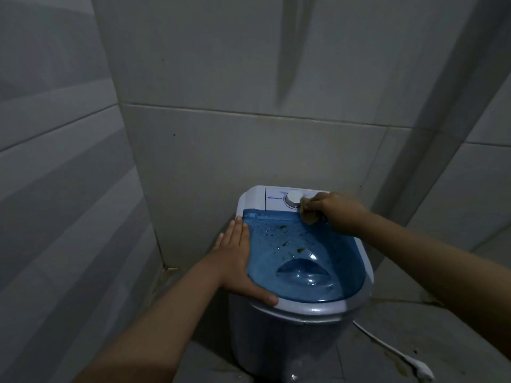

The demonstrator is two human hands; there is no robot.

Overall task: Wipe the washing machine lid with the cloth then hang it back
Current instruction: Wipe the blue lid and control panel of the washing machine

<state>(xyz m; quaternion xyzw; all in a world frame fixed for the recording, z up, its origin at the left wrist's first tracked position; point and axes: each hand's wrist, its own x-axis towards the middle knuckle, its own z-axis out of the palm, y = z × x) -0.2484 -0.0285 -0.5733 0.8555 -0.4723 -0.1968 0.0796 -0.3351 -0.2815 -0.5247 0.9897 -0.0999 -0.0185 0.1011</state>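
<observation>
left hand (240,261) flat, fingers spread on the blue washing machine lid's (304,261) left edge, right hand (338,212) pinching a small cloth (308,214) at the lid's back corner, cloth mostly hidden, green specks (290,243) mid-lid, dial (293,199) behind, white cord (392,348) on floor

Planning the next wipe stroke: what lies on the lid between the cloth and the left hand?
In the head view, water droplets and greenish dirt specks dot the blue lid between the cloth and the left hand.

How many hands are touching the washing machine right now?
2. The left hand lies flat on the left rim beside the blue lid; the right hand presses a cloth at the lid's back edge, near the dial.
</observation>
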